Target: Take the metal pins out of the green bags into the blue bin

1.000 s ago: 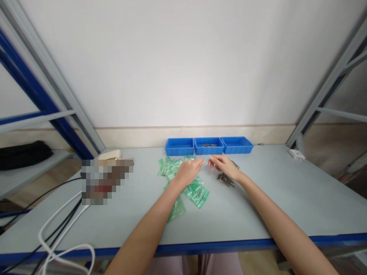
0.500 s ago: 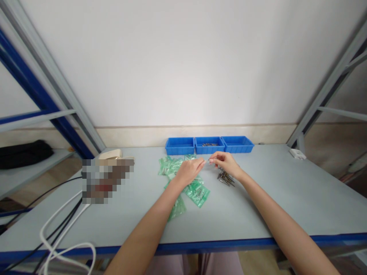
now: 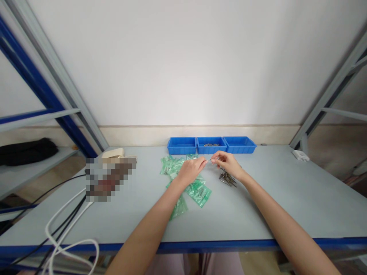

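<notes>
My left hand (image 3: 189,170) is closed in a pinch above the green plastic bags (image 3: 200,193); what its fingertips hold is too small to make out. Facing it, a short gap away, my right hand (image 3: 228,164) pinches a tiny thin dark piece whose kind I cannot tell. Under the right hand lies a loose pile of slim metal pieces (image 3: 228,178), like bits or pins, partly covered by the hand. The bags overlap one another, with small metallic parts showing through them, and my left forearm hides some.
Three blue bins stand in a row along the wall: a left bin (image 3: 182,145), a middle bin (image 3: 211,149) with slim metal pieces inside, and a right bin (image 3: 240,145). White cables (image 3: 61,208) trail over the left edge. A white adapter (image 3: 300,155) lies far right.
The whole view has shifted slightly. Both hands stay close together over the same spot, with the fingertips barely moved; bags, pile and bins look the same.
</notes>
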### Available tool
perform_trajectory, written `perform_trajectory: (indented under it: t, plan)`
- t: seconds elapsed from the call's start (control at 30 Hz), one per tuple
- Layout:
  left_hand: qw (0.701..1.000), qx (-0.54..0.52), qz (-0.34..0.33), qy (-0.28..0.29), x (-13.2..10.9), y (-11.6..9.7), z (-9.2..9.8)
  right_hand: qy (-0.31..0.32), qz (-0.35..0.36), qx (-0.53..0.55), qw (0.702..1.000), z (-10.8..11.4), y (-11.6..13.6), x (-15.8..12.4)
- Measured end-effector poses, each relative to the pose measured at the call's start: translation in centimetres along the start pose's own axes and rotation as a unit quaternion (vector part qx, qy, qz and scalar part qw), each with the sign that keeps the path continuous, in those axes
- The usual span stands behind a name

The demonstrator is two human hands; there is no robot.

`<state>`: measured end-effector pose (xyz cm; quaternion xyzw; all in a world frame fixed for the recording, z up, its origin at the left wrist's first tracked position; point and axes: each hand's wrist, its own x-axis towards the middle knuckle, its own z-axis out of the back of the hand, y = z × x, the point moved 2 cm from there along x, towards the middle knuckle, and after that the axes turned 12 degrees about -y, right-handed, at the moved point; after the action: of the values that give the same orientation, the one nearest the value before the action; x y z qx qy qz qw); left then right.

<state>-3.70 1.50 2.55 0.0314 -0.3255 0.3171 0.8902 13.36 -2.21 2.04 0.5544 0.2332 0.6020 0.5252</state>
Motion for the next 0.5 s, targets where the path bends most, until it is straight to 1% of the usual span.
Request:
perform_trajectory:
  t: [0.17,0.3,0.43,0.5]
  plan:
    - [1.0,0.006,-0.007,-0.006,0.03,-0.16,0.15,0.007,-0.001,-0.011,1.0,-0.06,0.28,-0.16]
    - [1.0,0.005,-0.01,0.0,0.05,-0.19,0.23,0.019,-0.007,-0.003,1.0,-0.15,0.49,-0.28]
    - [1.0,0.009,-0.017,0.002,0.02,-0.2,0.33,0.011,0.0,0.026,1.0,-0.1,0.09,-0.11]
    - [1.0,0.01,-0.013,0.001,0.0,-0.19,0.33,0.008,0.002,0.02,1.0,-0.05,-0.21,0.01]
